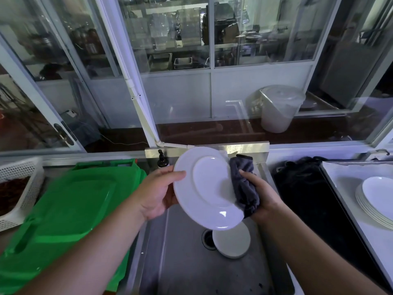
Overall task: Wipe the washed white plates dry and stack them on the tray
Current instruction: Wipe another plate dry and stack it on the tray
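Left hand (158, 193) grips white plate (207, 188) by its left rim, plate tilted above the sink (180, 262). Right hand (262, 195) clamps a grey cloth (244, 184) against the plate's right edge. Stack of white plates (376, 199) sits far right on the tray (348, 188) — 1 more plate (232, 241) lies in the sink by the drain.

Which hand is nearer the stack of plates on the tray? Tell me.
Right. The right hand, holding the cloth, is on the stack's side; the left hand is across the held plate.
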`<state>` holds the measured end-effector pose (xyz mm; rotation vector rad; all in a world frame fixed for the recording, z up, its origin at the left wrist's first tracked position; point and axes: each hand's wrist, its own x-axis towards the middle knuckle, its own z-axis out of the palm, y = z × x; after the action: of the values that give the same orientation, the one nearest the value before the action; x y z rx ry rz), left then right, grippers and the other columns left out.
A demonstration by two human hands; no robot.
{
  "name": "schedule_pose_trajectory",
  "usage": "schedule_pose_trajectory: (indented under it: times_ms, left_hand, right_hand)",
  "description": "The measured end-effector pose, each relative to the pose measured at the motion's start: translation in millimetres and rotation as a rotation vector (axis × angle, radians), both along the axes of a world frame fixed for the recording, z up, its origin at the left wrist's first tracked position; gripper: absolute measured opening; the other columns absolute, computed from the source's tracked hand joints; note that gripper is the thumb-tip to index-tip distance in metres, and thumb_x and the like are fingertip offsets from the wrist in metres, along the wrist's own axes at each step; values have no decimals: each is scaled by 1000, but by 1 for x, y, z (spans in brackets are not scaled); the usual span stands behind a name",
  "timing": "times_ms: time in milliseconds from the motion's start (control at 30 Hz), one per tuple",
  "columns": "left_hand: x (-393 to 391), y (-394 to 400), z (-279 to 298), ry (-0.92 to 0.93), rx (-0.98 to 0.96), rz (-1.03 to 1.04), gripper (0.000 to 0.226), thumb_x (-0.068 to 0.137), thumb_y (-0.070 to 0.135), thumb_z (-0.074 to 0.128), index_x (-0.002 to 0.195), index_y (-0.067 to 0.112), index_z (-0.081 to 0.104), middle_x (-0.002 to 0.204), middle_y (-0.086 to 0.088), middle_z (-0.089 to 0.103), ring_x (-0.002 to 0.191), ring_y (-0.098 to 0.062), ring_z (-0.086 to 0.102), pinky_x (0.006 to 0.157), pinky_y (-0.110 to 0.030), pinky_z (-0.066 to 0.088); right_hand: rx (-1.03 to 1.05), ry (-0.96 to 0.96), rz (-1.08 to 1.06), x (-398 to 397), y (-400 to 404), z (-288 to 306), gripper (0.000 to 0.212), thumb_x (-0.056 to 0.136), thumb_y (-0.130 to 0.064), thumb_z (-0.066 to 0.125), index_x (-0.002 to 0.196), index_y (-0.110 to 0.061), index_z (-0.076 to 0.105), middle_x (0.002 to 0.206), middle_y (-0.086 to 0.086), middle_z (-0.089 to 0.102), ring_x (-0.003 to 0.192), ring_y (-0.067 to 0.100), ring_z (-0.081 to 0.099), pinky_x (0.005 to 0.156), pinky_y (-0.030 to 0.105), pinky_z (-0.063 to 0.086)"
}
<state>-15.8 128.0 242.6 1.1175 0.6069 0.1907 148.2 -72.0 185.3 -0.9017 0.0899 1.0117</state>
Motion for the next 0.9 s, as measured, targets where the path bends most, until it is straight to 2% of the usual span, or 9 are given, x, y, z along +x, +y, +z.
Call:
schedule_pose_trajectory:
  times_ms: [100,300,400,500,567,633,700,767,900]
  left_hand:
    - [-1,-1,-2,-40,-39,15,44,83,11,68,126,0,68,120,-28,71,107,-38,69,90,-49,59]
    - [1,-45,-32,-137,-76,216,28,94,12,63,122,11,69,118,-14,74,110,-33,69,80,-41,64]
    - [3,-70,-47,-152,-113,269,25,103,7,55,125,10,66,120,-11,76,110,-27,73,82,-41,64]
    - [1,-65,-48,-120,-108,263,26,94,14,63,120,9,66,116,-13,75,103,-28,73,74,-39,63]
    - [1,-48,-41,-87,-108,211,43,84,30,68,122,9,64,113,-16,70,98,-27,69,69,-37,61]
    - [1,-27,-29,-36,-119,144,59,82,36,68,131,5,61,110,-17,70,91,-26,70,66,-37,60]
    - [1,-12,-18,8,-91,47,60,86,30,68,136,-1,57,113,-21,72,94,-30,71,73,-41,62]
    - [0,-8,-12,19,-73,-20,53,88,21,68,134,-4,59,116,-24,72,101,-35,71,81,-46,62]
    - [2,-18,-9,-77,-102,21,32,86,14,66,116,4,71,108,-21,76,95,-32,75,79,-43,65]
  right_hand:
    - [-18,52,-19,-2,3,-1,29,95,-31,68,105,-7,81,108,18,77,91,33,77,90,46,56]
    - [20,168,-148,-26,17,-10,39,103,-41,61,121,-9,73,109,14,78,85,29,78,65,40,63]
    - [12,216,-172,-37,22,-19,40,102,-43,61,124,-12,73,116,14,78,104,34,75,77,49,61]
    - [-5,194,-158,-27,13,-20,38,103,-38,61,123,-8,72,101,12,79,79,28,79,59,39,62]
    - [-32,145,-126,-14,4,-21,42,101,-37,64,129,-7,71,113,15,77,94,30,77,80,43,62]
    - [-52,81,-54,-3,-5,-16,37,96,-33,68,121,-7,77,116,17,76,99,33,76,92,47,58]
    - [-42,11,13,5,-11,-8,27,93,-27,67,100,-7,84,105,18,77,88,32,78,79,44,64]
    - [-33,-18,30,9,-13,1,28,97,-23,63,91,-6,85,100,19,78,81,31,78,65,40,64]
    - [-30,33,-21,4,-8,8,30,101,-30,63,107,-5,80,103,19,78,83,32,78,69,42,64]
